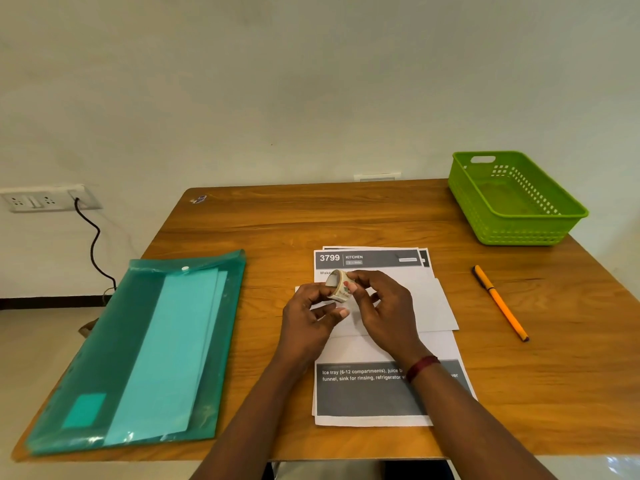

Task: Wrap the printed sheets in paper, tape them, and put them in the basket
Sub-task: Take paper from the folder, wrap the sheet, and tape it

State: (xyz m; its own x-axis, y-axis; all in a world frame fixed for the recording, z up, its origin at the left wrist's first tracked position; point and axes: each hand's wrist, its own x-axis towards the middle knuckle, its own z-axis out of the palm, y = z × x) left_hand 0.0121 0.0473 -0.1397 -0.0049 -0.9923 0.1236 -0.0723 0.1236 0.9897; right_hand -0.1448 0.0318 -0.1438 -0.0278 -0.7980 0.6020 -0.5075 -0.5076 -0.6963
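A stack of printed sheets [370, 393] with grey bands lies at the table's middle. A folded band of plain white paper [429, 303] lies across its middle. Above that band both my hands hold a small patterned tape roll [338, 287]. My left hand [308, 317] pinches the roll from the left and below. My right hand [384, 306] grips it from the right, its thumb on the roll's edge. The green plastic basket [512, 199] stands empty at the far right corner of the table.
A teal plastic document folder [145, 348] with light sheets inside lies at the left. An orange pen [500, 303] lies to the right of the sheets. The wooden table [277, 223] meets the wall; a socket strip with a black cable [93, 244] is at the left.
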